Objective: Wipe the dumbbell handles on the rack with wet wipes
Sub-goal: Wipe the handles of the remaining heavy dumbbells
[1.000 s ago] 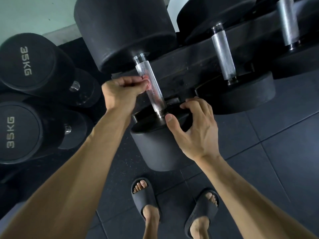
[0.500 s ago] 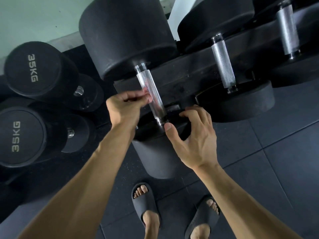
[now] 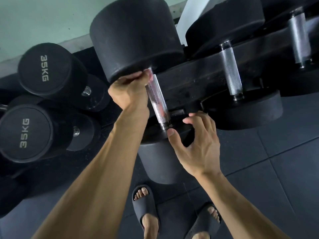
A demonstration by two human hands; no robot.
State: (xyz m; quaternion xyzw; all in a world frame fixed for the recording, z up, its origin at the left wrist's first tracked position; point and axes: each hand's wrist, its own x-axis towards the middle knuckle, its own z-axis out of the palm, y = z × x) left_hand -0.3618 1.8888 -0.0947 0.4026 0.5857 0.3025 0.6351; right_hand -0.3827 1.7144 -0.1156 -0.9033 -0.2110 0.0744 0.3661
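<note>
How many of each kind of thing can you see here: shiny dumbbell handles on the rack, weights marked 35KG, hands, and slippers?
Shiny dumbbell handles on the rack: 3
Weights marked 35KG: 2
Hands: 2, left hand, right hand
Slippers: 2
Total: 9

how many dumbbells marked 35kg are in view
2, both black round-headed dumbbells stacked at the left: one upper, one lower. Darker shapes beside them may be more; markings hidden.

knurled steel dumbbell handle (image 3: pixel 158 100), tilted, racked
</note>
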